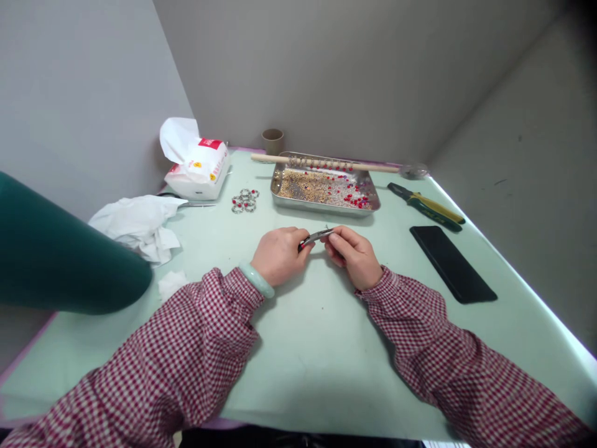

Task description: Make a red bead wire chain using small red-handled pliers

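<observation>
My left hand is closed around the dark handles of small pliers, whose silver jaws point right. The tip of the jaws meets the fingers of my right hand. Thumb and forefinger of that hand are pinched together at the jaws; whatever small thing is between them is too hidden to name. Just behind both hands stands a metal tray of gold, clear and red beads. Several beaded rings with red beads lie together to the left of the tray.
A wooden stick strung with rings rests across the tray. Green-yellow pliers and a black phone-like slab lie at right. At left are a tissue pack, crumpled tissue and a large green cylinder. A cup stands behind.
</observation>
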### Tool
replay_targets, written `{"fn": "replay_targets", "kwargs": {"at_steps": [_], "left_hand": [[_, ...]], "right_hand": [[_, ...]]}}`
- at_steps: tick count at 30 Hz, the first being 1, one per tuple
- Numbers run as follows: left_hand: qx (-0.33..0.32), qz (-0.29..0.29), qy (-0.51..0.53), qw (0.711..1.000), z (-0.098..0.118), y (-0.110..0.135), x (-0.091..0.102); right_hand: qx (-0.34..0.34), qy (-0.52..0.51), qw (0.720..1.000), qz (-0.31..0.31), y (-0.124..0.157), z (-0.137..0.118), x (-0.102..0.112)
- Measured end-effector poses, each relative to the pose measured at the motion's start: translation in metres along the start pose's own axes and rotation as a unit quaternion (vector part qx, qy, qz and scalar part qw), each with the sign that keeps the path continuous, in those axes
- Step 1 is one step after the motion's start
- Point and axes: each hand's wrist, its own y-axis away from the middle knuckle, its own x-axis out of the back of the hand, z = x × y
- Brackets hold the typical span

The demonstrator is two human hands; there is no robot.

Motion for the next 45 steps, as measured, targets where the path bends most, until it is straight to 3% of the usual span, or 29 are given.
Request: {"fn": "replay_targets", "kwargs": {"at_steps": [12, 20, 30, 39, 45], "left_hand": [[0.004, -0.033, 0.094, 0.995, 0.0022, -0.0017, 0.0042], [0.000, -0.025, 0.013, 1.000, 0.0016, 0.0009, 0.0014], [-0.005, -0.025, -0.004, 1.000, 0.0003, 0.0002, 0.0007], [0.004, -0.018, 0.003, 1.000, 0.0008, 0.0000, 0.0020], [0.010, -0.031, 0.067, 0.997, 0.0024, -0.0015, 0.0050]], "right_hand": [[-0.010, -0.043, 0.999, -0.016, 0.0014, -0.0012, 0.0028], [-0.012, -0.038, 0.999, -0.006, -0.0002, 0.0004, 0.0015], [-0.013, -0.022, 1.000, -0.012, 0.0006, -0.0009, 0.0001], [-0.006, 0.003, 1.000, -0.018, 0.0007, -0.0012, 0.0010], [0.005, -0.014, 0.999, -0.030, 0.0016, -0.0002, 0.0030]]}}
